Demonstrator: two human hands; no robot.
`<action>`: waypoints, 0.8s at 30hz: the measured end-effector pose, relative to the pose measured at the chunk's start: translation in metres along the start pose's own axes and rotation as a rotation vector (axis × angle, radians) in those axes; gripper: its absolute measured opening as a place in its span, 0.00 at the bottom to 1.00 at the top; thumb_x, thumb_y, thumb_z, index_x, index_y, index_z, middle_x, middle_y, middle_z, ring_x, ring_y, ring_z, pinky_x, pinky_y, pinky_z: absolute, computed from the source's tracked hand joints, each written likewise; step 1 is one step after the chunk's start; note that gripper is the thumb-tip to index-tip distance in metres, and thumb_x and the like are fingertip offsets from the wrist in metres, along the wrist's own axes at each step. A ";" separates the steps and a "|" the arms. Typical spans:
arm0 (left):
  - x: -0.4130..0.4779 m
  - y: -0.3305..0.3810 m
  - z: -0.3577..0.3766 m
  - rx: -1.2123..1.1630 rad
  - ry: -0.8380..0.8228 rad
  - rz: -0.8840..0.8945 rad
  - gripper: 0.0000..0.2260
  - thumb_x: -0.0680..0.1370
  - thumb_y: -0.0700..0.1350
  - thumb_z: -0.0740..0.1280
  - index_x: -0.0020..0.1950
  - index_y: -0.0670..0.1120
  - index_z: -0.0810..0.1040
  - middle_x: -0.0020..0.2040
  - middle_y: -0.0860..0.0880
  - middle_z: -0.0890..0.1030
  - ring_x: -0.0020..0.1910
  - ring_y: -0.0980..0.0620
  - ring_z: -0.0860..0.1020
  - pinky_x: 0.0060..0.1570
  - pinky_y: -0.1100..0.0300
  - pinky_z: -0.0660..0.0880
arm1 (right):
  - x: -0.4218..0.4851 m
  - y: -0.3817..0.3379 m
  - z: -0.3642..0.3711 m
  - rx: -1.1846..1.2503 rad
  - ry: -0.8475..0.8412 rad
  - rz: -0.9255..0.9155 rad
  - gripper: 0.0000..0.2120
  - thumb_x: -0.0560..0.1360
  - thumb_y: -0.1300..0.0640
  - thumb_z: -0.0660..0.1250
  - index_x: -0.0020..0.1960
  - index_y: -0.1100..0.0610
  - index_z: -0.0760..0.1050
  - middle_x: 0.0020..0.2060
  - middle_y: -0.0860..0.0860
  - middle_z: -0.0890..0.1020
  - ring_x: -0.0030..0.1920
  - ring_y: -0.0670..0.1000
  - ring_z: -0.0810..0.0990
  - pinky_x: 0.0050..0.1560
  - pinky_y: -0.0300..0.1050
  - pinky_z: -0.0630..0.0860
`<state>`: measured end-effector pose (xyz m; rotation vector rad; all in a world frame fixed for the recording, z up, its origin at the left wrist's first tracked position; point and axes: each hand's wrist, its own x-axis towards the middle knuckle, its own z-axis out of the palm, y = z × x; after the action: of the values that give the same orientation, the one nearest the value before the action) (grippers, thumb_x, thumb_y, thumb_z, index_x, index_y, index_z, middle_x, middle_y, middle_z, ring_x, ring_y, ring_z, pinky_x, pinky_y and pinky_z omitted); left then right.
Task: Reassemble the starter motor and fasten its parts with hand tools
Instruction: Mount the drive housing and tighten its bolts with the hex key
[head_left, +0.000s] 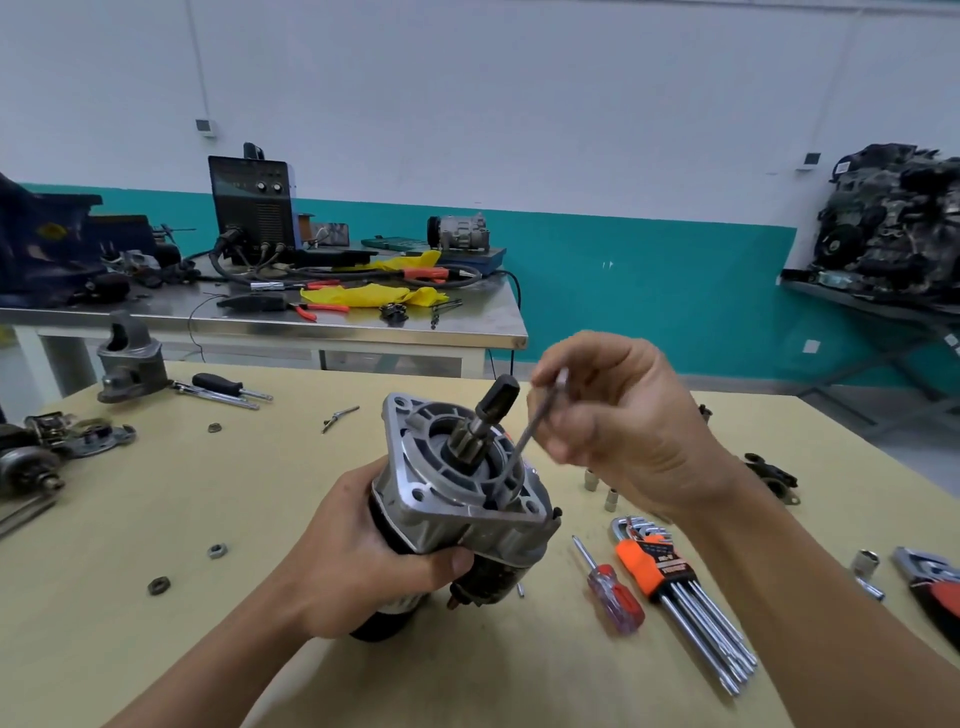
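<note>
Silver starter motor in left hand; right hand pinches hex key

starter motor: cast metal housing, matt silver, slightly rough
slim rod: bare grey metal, smooth
bench: pale wood-look board, smooth, matt
screwdriver: glossy clear-red plastic handle
hex key set: shiny chromed metal, orange plastic holder

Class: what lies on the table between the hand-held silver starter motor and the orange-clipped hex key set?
Head view: a red, clear-handled screwdriver lies between the silver starter motor and the orange-clipped hex key set.
</note>
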<state>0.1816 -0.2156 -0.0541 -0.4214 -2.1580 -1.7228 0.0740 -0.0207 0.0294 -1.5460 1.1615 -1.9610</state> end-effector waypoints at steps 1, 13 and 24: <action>-0.001 0.000 0.000 0.006 0.005 0.004 0.22 0.67 0.42 0.77 0.60 0.46 0.80 0.58 0.47 0.84 0.57 0.49 0.82 0.53 0.64 0.78 | -0.003 -0.003 -0.001 -0.069 -0.036 0.021 0.08 0.66 0.56 0.79 0.44 0.56 0.84 0.33 0.50 0.83 0.29 0.45 0.79 0.30 0.34 0.73; -0.008 0.000 -0.012 0.205 -0.009 0.031 0.28 0.64 0.34 0.80 0.60 0.52 0.80 0.56 0.48 0.85 0.54 0.49 0.84 0.51 0.56 0.81 | -0.033 -0.026 -0.007 -0.441 0.446 -0.092 0.07 0.72 0.50 0.70 0.44 0.51 0.86 0.36 0.55 0.85 0.32 0.53 0.83 0.27 0.40 0.76; -0.010 -0.002 -0.007 0.413 0.014 0.068 0.39 0.62 0.50 0.85 0.70 0.50 0.73 0.61 0.51 0.83 0.57 0.50 0.83 0.55 0.45 0.79 | -0.072 0.023 0.007 -0.433 0.594 0.058 0.08 0.73 0.55 0.67 0.45 0.54 0.84 0.37 0.58 0.85 0.36 0.56 0.85 0.30 0.41 0.78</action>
<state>0.1903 -0.2226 -0.0591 -0.3619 -2.3780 -1.1943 0.0992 0.0162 -0.0323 -1.0943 1.9480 -2.3127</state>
